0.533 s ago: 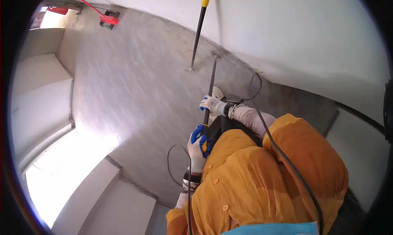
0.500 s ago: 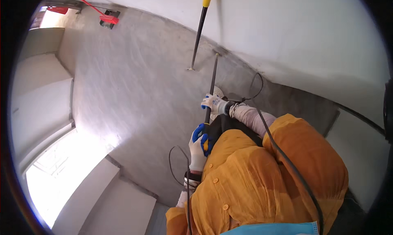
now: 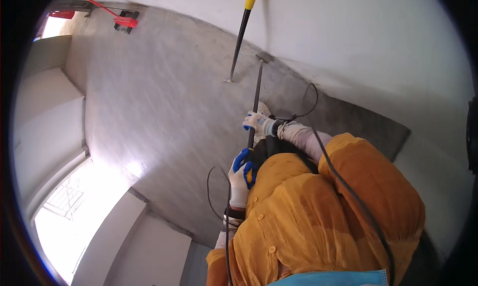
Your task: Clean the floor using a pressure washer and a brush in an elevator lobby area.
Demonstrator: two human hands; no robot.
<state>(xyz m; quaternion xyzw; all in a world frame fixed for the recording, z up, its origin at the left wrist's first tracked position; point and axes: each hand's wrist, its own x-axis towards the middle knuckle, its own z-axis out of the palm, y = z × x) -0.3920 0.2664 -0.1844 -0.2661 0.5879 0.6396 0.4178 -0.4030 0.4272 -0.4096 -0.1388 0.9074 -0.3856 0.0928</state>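
Both of my hands wear white gloves with blue palms and grip one long-handled scraper (image 3: 257,87) with a black shaft. My left hand (image 3: 240,179) is closed round its rear end, close to my body, where a bit of yellow shows. Farther forward, my right hand (image 3: 259,122) wraps the shaft. The tool's flat dark head (image 3: 262,58) rests on the grey floor (image 3: 164,97), by the foot of the white wall (image 3: 368,42). A second long-handled tool (image 3: 241,39), black with a yellow grip, stands to the left, its narrow blade on the floor.
At the far left stand a black dustpan (image 3: 125,23) and a red broom (image 3: 125,21). Bright light enters through an opening (image 3: 69,201) at left, beside white wall sections (image 3: 149,251). Black cables (image 3: 348,186) loop near both my arms.
The view has shifted slightly, so the surroundings sit a little farther left and up. The scraper's head now shows broader at the wall's foot. Both hands keep their hold.
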